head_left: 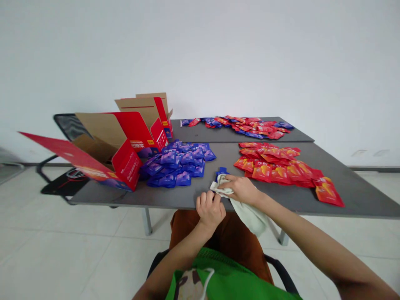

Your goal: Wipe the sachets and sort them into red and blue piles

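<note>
A white cloth (250,214) lies bunched over the table's front edge, with my right hand (242,189) closed on it. Under the cloth's far side a blue packet (222,171) shows in part. My left hand (211,209) is curled at the table edge, just left of the cloth; its fingertips touch the packet's near end or the cloth, and what they hold is hidden. To the left lies a pile of blue packets (181,162). Red packets (281,166) are heaped on the right.
Two open red boxes, one near (125,164) and one farther back (164,116), stand at the table's left. A mixed row of red and blue packets (246,125) lies on the rear table. Behind the near box is a black chair (62,185).
</note>
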Demonstrator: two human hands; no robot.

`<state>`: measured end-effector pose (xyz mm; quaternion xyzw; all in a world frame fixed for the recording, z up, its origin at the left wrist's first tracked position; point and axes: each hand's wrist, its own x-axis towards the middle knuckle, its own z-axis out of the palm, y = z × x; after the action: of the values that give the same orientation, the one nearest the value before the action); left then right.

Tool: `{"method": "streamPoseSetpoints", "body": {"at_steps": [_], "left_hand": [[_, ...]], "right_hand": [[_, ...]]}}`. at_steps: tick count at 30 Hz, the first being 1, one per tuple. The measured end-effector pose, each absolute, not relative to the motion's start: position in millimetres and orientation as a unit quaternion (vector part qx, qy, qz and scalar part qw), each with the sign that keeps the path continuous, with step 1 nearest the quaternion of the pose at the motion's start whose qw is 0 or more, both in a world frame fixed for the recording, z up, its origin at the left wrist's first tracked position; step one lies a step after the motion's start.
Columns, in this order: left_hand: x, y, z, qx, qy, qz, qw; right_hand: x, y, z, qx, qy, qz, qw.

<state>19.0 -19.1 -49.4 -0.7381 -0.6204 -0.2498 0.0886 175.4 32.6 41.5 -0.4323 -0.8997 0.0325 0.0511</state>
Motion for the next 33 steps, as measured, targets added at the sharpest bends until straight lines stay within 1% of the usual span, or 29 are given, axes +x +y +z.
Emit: {"method": "streamPoseSetpoints", "body": {"at_steps": [2, 4, 7, 9, 13, 16, 20, 24, 27, 29, 33], "left_hand": [[19.9, -20.8, -47.4, -0.732, -0.629, -0.249, 0.082], [20.9, -22.6, -43.7, -0.724, -0.638, -0.250, 0.073], [22.7, -22.0, -33.8, -0.713, -0.649, -0.261, 0.052], [24.3, -17.2, -25.1, -0.694, -0.664, -0.275, 0.034], [29.1, -2.0, -9.2, -0.646, -0.702, -0.300, -0.013], [34.7, 5.0, -4.1, -0.616, -0.724, -0.309, -0.011], [40.1, 7.8, -4.1, -0.623, -0.730, -0.279, -0.013], [32.4, 11.0, 1.9, -0.671, -0.698, -0.237, -0.078], [16.0, 14.2, 17.0, -0.687, -0.685, -0.213, -0.115], [1.0, 19.1, 33.9, -0.676, -0.695, -0.228, -0.087], [-34.2, 49.4, 79.1, -0.645, -0.715, -0.264, 0.059]], "right_hand": [[175.5, 51.8, 42.3, -0.487, -0.872, 0.009, 0.045], [173.6, 71.4, 47.1, -0.549, -0.835, -0.026, 0.020], [172.2, 87.9, 57.4, -0.597, -0.799, -0.066, 0.002], [174.8, 85.7, 61.8, -0.602, -0.794, -0.081, 0.025], [189.7, 57.3, 60.0, -0.602, -0.786, -0.099, 0.106], [203.7, 29.6, 51.3, -0.608, -0.772, -0.109, 0.150], [210.2, 1.0, 30.9, -0.626, -0.753, -0.108, 0.175], [195.0, -10.0, 11.2, -0.654, -0.726, -0.109, 0.184], [178.4, -6.0, 3.9, -0.667, -0.712, -0.092, 0.199], [170.4, -1.0, 1.7, -0.678, -0.699, -0.079, 0.211], [166.5, 2.5, -2.7, -0.692, -0.676, -0.075, 0.244]]}}
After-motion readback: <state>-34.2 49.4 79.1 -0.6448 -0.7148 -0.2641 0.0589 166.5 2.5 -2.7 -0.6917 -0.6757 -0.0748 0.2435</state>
